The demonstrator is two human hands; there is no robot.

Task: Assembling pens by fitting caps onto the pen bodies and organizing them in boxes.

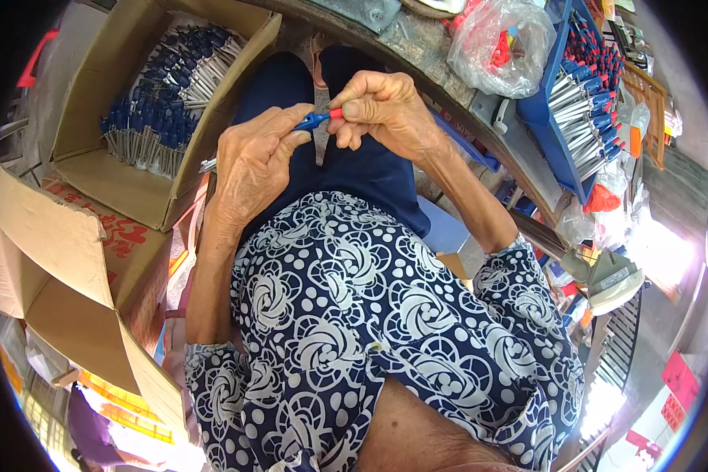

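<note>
Above my lap, my left hand [253,161] is closed round a blue-handled tool [311,122], which looks like a screwdriver. Its narrow blue end points right, out of my thumb and fingers. A silvery shaft end [208,165] shows at the other side of that hand; the palm hides the middle. My right hand [385,112] pinches a small red cap [337,113] between thumb and forefinger. Cap and blue end meet tip to tip; I cannot tell whether the cap is seated on it. The other right fingers curl below.
At the left stands an open cardboard box [106,75] of similar blue-handled pieces [149,118]. At the right, a blue tray [536,114] holds several red-ended ones [578,110]. A plastic bag [502,49] with red pieces lies on the bench [429,47]. Another open carton [47,228] sits lower left.
</note>
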